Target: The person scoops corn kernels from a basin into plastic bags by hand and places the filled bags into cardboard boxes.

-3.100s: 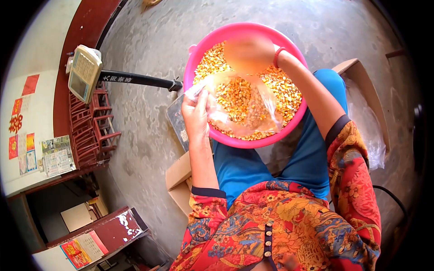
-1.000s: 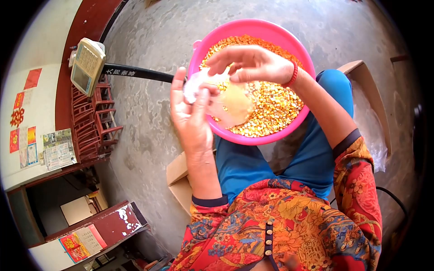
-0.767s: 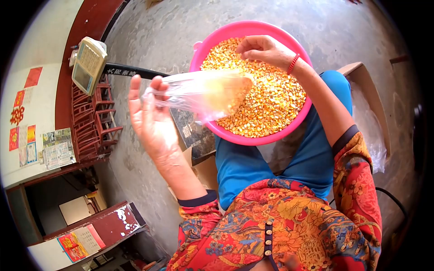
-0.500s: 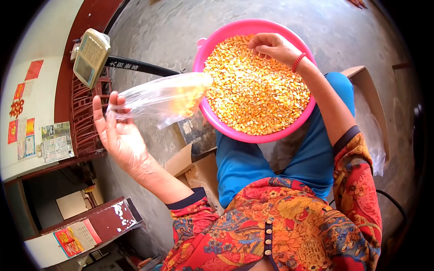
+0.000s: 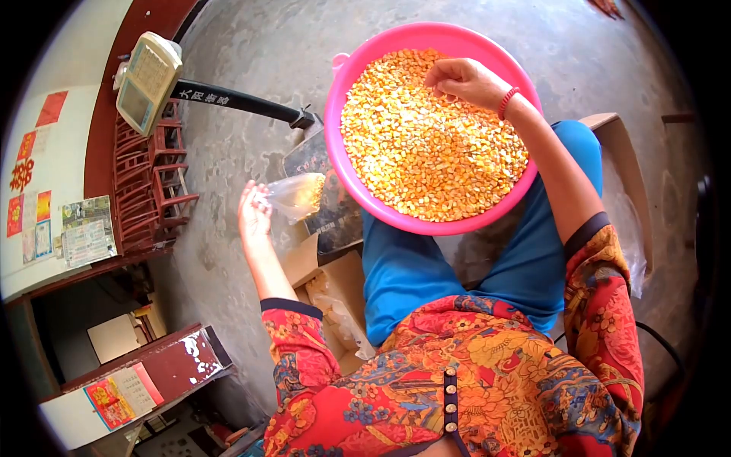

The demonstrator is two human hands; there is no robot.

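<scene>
A pink plastic basin (image 5: 435, 228) full of yellow corn kernels (image 5: 426, 152) rests at my knees. My left hand (image 5: 254, 217) is out to the left, its fingers closed on the top of a clear plastic bag (image 5: 293, 195). Some kernels sit in the bag's far end, which points toward the basin. Over the back right part of the corn is my right hand (image 5: 470, 82), a red bracelet on its wrist. Its fingers are curled down toward the thumb; whatever they may hold is hidden.
A scale's display (image 5: 145, 85) stands on a black post (image 5: 236, 99) at the left, with its dark platform (image 5: 335, 217) beside the basin. An open cardboard box (image 5: 346, 293) lies by my left leg, another box (image 5: 628, 160) at the right. Red-brown stacked chairs (image 5: 141, 171) line the wall.
My left hand has moved down and away with the bag, which now sits lower over the scale's platform. My right hand has barely shifted. The basin appears slightly higher in view.
</scene>
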